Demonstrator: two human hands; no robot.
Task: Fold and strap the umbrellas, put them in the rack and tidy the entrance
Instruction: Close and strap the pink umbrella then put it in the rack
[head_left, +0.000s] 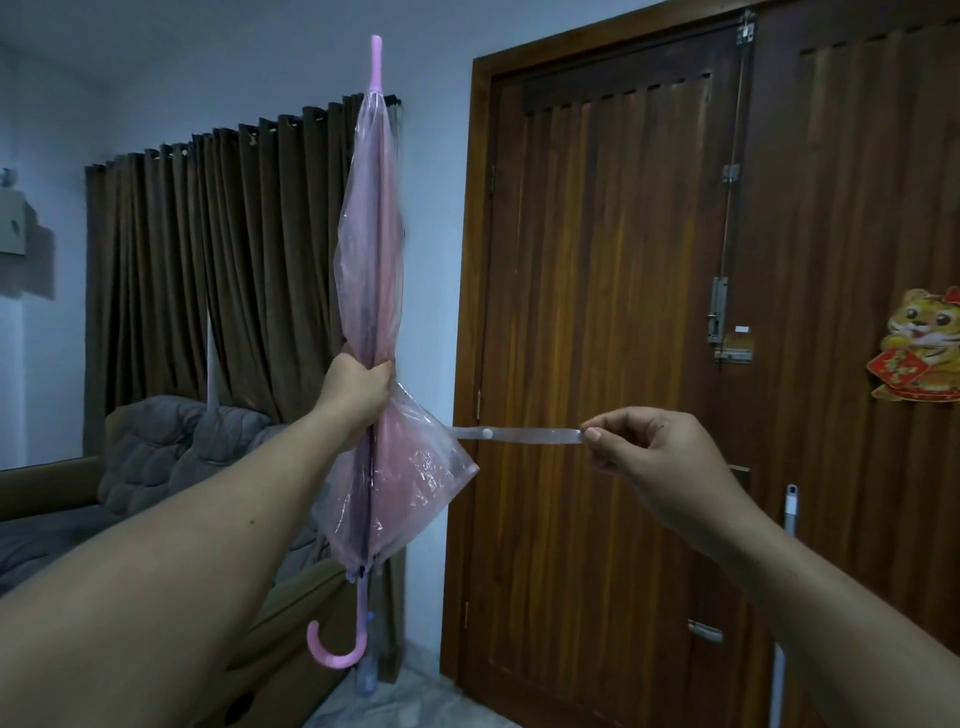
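A closed umbrella (371, 249) of clear pink plastic stands upright in front of me, tip up, with its curved pink handle (337, 652) hanging at the bottom. My left hand (358, 387) grips the gathered canopy around its middle. Below that grip the plastic flares out loose to the right. The umbrella's clear strap (519, 435), with a white snap button, is stretched out level to the right. My right hand (631, 447) pinches the strap's free end between thumb and fingers.
A brown wooden double door (597, 312) with bolts and a tiger sticker (917, 345) fills the right side. Dark curtains (223, 270) and a grey sofa (171, 457) are on the left. A white pole (784, 597) leans by the door, and a small bottle (365, 678) stands on the floor.
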